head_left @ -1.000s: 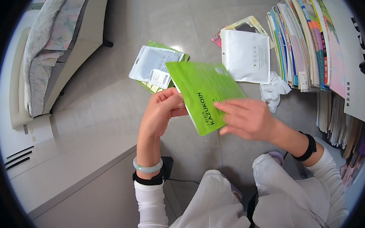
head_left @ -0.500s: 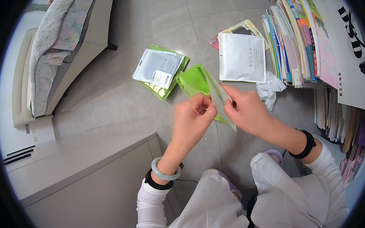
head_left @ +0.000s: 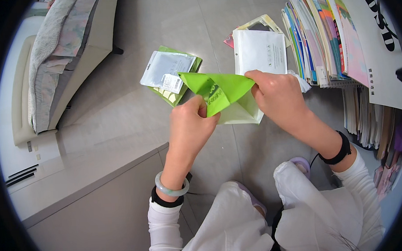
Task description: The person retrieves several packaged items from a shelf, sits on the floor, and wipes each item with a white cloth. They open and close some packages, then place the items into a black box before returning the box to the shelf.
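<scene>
The left forearm (head_left: 181, 155) enters between six and seven o'clock and points toward half past twelve, its left hand (head_left: 191, 126) near the centre, back upward, fingers curled in a close pinch with the thumb (head_left: 213, 118) toward three o'clock. The right forearm (head_left: 315, 127) slants in from about four o'clock, pointing toward eleven; its right hand (head_left: 278, 93) lies at two o'clock from the left hand, pinching, fingertips toward ten o'clock.
</scene>
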Demonstrator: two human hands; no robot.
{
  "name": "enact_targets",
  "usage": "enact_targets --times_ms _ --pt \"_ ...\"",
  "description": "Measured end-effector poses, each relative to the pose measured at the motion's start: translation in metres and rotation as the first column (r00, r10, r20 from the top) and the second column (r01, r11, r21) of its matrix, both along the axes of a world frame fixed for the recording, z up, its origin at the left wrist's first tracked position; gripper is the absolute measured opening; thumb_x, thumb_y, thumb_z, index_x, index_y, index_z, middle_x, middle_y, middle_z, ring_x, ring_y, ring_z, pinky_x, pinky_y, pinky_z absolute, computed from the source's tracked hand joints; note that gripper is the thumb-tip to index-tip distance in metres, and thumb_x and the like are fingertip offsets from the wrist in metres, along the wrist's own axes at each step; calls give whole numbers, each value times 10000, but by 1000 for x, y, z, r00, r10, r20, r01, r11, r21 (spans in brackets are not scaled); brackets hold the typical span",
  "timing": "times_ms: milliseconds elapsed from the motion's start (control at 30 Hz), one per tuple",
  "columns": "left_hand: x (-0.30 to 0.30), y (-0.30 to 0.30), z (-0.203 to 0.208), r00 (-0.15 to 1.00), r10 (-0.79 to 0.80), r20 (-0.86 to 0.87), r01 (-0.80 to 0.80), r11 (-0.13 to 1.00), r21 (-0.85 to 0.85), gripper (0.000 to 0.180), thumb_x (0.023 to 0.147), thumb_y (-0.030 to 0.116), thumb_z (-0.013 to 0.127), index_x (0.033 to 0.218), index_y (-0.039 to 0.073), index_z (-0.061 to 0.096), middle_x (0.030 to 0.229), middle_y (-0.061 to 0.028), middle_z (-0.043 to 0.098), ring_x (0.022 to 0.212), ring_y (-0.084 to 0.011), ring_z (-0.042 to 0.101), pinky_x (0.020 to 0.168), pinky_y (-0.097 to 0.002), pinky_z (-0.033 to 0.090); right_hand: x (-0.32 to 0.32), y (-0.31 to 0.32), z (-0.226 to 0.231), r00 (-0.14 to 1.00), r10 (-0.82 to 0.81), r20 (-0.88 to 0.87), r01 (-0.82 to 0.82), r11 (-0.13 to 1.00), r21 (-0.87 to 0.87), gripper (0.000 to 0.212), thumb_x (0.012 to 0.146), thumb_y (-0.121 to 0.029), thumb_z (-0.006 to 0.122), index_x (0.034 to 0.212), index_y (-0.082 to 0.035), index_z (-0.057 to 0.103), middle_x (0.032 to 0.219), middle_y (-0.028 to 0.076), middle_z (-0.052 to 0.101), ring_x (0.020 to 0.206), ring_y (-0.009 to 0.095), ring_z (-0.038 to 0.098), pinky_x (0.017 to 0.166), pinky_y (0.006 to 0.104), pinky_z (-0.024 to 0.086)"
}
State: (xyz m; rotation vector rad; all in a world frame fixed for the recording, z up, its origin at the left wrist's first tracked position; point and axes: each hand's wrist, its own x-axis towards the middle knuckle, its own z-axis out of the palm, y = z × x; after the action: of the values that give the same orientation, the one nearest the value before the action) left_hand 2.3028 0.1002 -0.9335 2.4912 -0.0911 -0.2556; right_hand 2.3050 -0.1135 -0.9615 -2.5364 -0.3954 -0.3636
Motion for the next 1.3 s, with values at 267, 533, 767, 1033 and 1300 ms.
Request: enact_targets --times_ms 267,533,767,1033,1300 --pt "3 -19 1 994 39 106 0 939 -344 275 772 40 613 1006 15 470 698 -169 609 614 -379 609 570 -423 487 -18 24 27 985 74 -157 -68 997 48 205 785 -64 641 985 -41 608 686 156 655 635 355 656 549 433 507" --pt "-1 -36 -16 976 -117 184 146 977 -154 369 781 42 619 1101 3 437 850 -246 645 710 -453 621 587 -506 475 -17 30 -7 922 54 -384 -55 998 10 305 766 -81 649 1049 -26 551 716 195 668 678 387 679 610 496 531" --pt "-1 -18 -14 983 -122 -137 139 983 120 366 773 -1 611 1107 15 463 627 -145 566 538 -309 602 536 -400 469 14 -12 6 865 -228 -447 201 974 -108 294 743 -49 658 1034 -88 687 790 214 679 802 391 665 715 475 519" --pt "-12 -15 17 989 -46 -143 23 987 -156 321 794 0 640 1071 -11 479 596 -145 592 572 -341 601 552 -411 437 -11 -16 34 882 -41 -470 12 998 -63 279 731 -7 599 984 15 716 711 232 632 629 352 630 602 389 489" --pt "-6 -16 22 996 -33 -82 18 985 -174 313 789 -2 657 1052 -7 486 582 -127 589 550 -326 596 552 -401 448 -9 -13 38 910 23 -413 -26 1000 -2 290 742 -6 567 993 38 707 631 218 578 486 268 510 507 355 402"
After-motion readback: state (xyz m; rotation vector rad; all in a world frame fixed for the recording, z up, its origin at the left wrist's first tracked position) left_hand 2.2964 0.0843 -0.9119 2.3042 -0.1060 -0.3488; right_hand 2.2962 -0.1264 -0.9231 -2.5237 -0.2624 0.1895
